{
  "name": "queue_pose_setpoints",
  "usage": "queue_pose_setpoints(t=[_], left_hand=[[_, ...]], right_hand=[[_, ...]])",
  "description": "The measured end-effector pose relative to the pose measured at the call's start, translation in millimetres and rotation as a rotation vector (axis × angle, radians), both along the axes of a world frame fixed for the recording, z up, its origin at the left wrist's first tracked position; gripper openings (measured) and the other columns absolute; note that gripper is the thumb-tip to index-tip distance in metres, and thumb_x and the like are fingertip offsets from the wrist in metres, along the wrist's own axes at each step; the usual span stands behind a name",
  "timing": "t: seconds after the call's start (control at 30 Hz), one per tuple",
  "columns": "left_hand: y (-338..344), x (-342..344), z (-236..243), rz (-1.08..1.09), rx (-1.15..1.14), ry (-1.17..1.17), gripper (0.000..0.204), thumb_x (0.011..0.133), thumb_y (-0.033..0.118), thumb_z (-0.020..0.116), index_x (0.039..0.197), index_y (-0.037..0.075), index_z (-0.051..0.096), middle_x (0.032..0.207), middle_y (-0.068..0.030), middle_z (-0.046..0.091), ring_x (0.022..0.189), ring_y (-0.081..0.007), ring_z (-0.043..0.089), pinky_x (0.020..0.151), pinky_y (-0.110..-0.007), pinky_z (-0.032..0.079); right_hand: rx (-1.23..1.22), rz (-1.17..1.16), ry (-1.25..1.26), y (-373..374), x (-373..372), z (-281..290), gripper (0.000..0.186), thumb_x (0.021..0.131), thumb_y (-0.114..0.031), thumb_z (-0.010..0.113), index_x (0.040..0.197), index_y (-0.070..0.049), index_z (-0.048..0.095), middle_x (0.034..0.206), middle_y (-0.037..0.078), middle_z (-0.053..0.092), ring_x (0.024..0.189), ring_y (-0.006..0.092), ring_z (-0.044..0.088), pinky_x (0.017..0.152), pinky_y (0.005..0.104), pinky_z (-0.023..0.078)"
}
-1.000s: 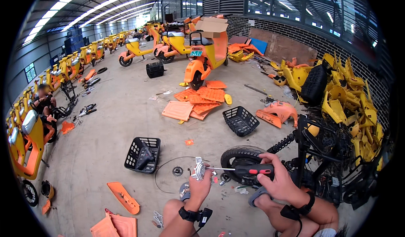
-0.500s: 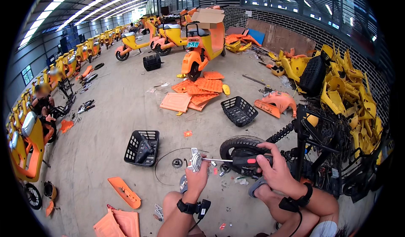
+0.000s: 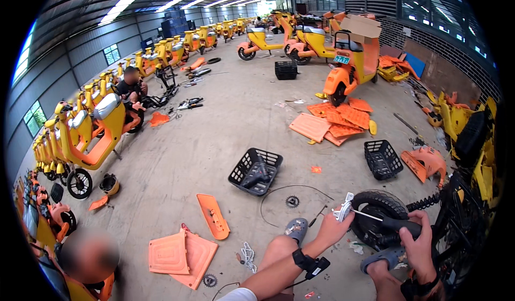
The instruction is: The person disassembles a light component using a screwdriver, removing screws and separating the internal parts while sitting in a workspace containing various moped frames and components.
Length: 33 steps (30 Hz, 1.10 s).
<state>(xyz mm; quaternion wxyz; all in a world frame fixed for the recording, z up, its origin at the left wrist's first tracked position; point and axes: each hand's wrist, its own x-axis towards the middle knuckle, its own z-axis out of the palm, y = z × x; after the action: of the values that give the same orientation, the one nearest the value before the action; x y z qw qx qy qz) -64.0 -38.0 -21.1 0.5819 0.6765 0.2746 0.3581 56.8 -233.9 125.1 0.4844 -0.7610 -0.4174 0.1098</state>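
Left hand (image 3: 331,227) grip clenched on small silver metal bracket part (image 3: 343,210), held above concrete floor (image 3: 214,140), just left of black rubber scooter wheel (image 3: 378,215). Right hand (image 3: 417,243) grip wrapped round black-handled screwdriver (image 3: 394,223), thin shaft tip meeting bracket. Black plastic basket (image 3: 256,171) on floor, well apart.

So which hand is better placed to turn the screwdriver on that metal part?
Right. The right hand already grips the screwdriver by its black handle, tip at the small metal part. The left hand holds that part in front of the wheel, so it probably steadies.
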Motion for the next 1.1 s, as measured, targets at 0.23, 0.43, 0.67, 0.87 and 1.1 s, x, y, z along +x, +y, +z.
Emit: queue_pose_setpoints(t=[0.23,0.43,0.67,0.87,1.1], left_hand=[[9,-4,-1,0.020,0.004,0.043,0.023,0.093,0.024,0.061,0.100,0.003,0.064,0.075,-0.0085,0.065,0.069,-0.0165,0.062,0.065,-0.032,0.049],[13,-9,-5,-0.007,0.012,0.010,0.026,0.092,0.026,0.063,0.099,0.002,0.065,0.068,-0.0075,0.064,0.059,-0.0149,0.061,0.057,-0.031,0.048],[23,-13,-8,-0.046,-0.024,0.254,0.034,0.088,0.034,0.062,0.096,0.001,0.066,0.073,-0.0219,0.065,0.070,-0.0384,0.066,0.064,-0.043,0.050],[14,-15,9,-0.089,0.184,0.332,0.037,0.088,0.037,0.063,0.091,0.001,0.067,0.075,-0.0241,0.065,0.074,-0.0430,0.065,0.065,-0.048,0.051],[14,0,-20,-0.122,0.055,0.469,0.045,0.087,0.042,0.066,0.084,-0.003,0.068,0.070,-0.0252,0.065,0.071,-0.0434,0.066,0.062,-0.047,0.051]], right_hand=[[-0.025,-0.070,0.094,8,-7,-7,0.023,0.077,-0.008,0.074,0.095,0.001,0.062,0.078,0.009,0.066,0.065,0.0154,0.059,0.061,0.0292,0.048],[-0.077,0.056,-0.108,5,-3,-12,0.031,0.072,-0.008,0.079,0.098,0.001,0.065,0.082,0.009,0.066,0.076,0.0181,0.064,0.068,0.0296,0.051],[-0.116,0.103,-0.330,14,-14,-12,0.027,0.075,-0.015,0.078,0.097,-0.001,0.073,0.084,0.015,0.070,0.074,0.0287,0.069,0.068,0.0327,0.055],[-0.379,0.060,0.125,0,6,-8,0.032,0.081,-0.023,0.075,0.104,-0.001,0.073,0.084,0.016,0.073,0.073,0.0200,0.071,0.069,0.0282,0.054],[-0.288,0.170,-0.407,-3,-3,-12,0.037,0.080,-0.031,0.073,0.107,-0.005,0.073,0.086,0.015,0.071,0.080,0.0352,0.068,0.073,0.0393,0.055]])
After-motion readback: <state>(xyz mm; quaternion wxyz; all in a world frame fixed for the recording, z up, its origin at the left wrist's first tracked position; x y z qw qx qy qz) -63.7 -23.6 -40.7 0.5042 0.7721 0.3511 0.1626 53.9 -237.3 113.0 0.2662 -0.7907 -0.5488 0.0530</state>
